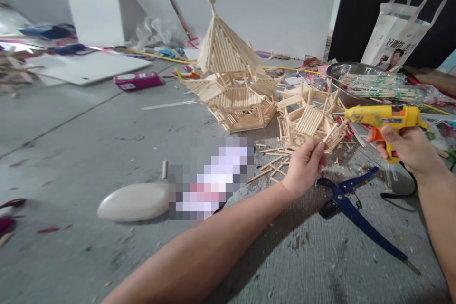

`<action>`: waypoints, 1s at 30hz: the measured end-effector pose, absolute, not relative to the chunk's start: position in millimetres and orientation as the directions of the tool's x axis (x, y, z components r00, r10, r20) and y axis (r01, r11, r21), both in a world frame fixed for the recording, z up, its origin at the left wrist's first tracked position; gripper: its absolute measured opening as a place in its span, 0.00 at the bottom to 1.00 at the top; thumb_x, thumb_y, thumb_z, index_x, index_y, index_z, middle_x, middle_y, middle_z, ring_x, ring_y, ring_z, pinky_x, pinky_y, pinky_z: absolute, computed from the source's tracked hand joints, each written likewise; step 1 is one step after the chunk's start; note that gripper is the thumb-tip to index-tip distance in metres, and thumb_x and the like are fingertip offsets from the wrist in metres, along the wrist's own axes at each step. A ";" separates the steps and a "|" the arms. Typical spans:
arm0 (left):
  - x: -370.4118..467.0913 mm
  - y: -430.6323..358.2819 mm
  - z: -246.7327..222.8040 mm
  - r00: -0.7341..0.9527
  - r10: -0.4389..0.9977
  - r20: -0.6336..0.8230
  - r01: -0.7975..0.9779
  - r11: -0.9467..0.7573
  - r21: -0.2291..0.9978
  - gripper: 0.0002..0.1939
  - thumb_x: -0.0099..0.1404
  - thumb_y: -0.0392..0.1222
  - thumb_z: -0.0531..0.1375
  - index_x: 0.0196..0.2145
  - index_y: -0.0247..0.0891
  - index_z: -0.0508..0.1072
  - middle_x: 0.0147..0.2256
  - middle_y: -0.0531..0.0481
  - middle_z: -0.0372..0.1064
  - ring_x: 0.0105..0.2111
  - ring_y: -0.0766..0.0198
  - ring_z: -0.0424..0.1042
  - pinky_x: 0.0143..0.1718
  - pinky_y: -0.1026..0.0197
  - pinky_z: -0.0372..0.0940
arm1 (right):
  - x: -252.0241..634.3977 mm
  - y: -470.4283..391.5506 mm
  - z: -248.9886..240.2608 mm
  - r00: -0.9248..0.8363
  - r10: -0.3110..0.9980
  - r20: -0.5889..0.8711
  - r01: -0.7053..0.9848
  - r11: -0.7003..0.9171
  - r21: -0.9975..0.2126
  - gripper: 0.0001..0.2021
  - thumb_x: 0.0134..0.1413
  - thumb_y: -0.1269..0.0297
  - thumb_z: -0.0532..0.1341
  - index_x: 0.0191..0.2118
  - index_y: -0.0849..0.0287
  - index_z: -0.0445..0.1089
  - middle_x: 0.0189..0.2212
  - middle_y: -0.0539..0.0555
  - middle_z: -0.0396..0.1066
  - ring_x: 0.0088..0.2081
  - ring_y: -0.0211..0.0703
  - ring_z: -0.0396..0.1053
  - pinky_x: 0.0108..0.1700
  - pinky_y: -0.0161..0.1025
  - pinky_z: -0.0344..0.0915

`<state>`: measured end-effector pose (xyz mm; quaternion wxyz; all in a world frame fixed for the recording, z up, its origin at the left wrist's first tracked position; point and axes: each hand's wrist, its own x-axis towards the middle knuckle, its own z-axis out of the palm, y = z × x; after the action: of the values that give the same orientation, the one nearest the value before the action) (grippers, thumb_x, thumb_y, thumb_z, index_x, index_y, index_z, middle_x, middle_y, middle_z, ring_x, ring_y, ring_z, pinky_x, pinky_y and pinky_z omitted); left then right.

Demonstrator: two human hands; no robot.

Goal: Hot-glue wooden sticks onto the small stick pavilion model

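My left hand (307, 165) pinches a short wooden stick (330, 133) at its lower end, just in front of a small half-built stick model (308, 121). In my right hand (404, 145) is a yellow hot glue gun (386, 116), its nozzle pointing left toward the model and the stick. My fingers wrap its handle by the orange trigger. A taller pagoda-like model (231, 76) made of the same sticks stands behind and to the left. Loose cut sticks (272, 164) lie on the floor beside my left hand.
Blue-handled cutters (363, 221) lie below my hands. Left of my forearm are a blurred-out phone-like object (217, 180) and a pale oval object (135, 202). A metal bowl (344, 69) with packaged sticks and a white bag (395, 33) stand at the back right. A purple box (138, 81) lies farther left.
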<state>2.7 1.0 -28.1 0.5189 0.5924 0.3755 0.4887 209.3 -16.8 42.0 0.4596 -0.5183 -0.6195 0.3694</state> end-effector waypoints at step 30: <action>2.8 5.9 -30.0 0.259 0.943 0.211 -0.092 -0.193 0.977 0.14 0.62 0.52 0.51 0.29 0.38 0.64 0.17 0.59 0.59 0.14 0.74 0.55 0.16 0.69 0.51 | 213.4 -29.2 54.0 -0.140 0.979 0.146 0.176 0.170 -0.970 0.14 0.48 0.51 0.60 0.36 0.56 0.65 0.22 0.48 0.66 0.14 0.29 0.57 0.15 0.32 0.51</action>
<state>2.8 5.9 -30.0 0.5250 0.5947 0.3575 0.4929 213.4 -29.2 54.0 0.4565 -0.4709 -0.6136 0.4398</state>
